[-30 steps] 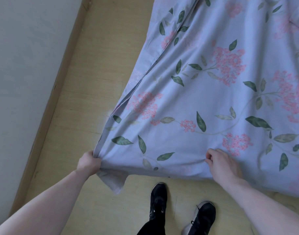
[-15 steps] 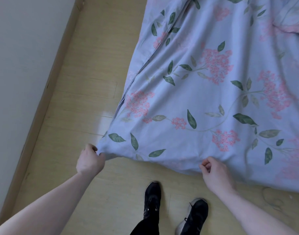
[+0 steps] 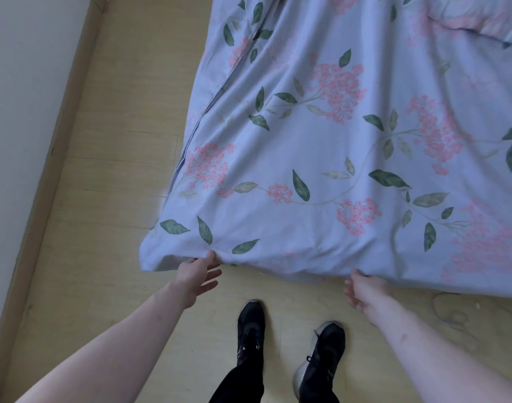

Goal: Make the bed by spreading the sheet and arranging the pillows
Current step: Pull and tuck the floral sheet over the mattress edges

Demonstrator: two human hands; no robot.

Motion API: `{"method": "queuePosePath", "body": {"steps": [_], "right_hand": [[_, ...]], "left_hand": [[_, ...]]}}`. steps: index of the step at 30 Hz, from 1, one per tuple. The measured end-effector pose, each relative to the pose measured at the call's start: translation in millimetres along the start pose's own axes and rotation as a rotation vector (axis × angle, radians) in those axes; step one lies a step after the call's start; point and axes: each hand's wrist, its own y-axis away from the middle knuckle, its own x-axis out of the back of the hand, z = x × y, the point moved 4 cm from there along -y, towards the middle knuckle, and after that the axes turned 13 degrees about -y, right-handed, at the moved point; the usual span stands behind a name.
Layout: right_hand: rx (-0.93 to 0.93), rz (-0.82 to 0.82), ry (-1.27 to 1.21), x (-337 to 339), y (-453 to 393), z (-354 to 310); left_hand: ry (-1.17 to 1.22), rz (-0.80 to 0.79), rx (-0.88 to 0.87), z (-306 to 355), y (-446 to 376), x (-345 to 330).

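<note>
The floral sheet [image 3: 350,158] is being laid out over the low bed on the wooden floor [image 3: 109,175], its near hem running from side to side just beyond both hands, its long axis stretching away from the person toward a pillow [image 3: 481,16] at the far right. The left hand [image 3: 198,276] is being held at the hem close to the near left corner, thumb tip touching the cloth, fingers spread and relaxed, nothing being pinched. The right hand [image 3: 365,293] is being held further along the same hem, fingertips at the fabric's edge, fingers loosely extended (whether any cloth is being caught beneath them cannot be told). Both arms are being stretched forward and down. The corner is judged nearer the left hand, so any further tugging there would fall to it.
</note>
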Motion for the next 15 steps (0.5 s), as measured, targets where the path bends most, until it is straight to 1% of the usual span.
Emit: {"method": "queuePosePath", "body": {"steps": [5, 7, 11, 15], "right_hand": [[-0.04, -0.036, -0.083, 6.5, -6.9, 5.0], [-0.001, -0.04, -0.081, 9.3, -2.3, 4.9], [0.122, -0.009, -0.002, 26.9, 7.8, 9.7], [0.182, -0.037, 0.021, 30.1, 24.0, 15.2]], "left_hand": [[-0.009, 0.119, -0.051, -6.7, 7.7, -0.9], [-0.026, 0.159, -0.067, -8.8, 10.1, 0.8], [-0.114, 0.239, -0.106, -11.6, 17.4, 6.7], [-0.171, 0.329, -0.128, -13.4, 26.8, 16.4]]}}
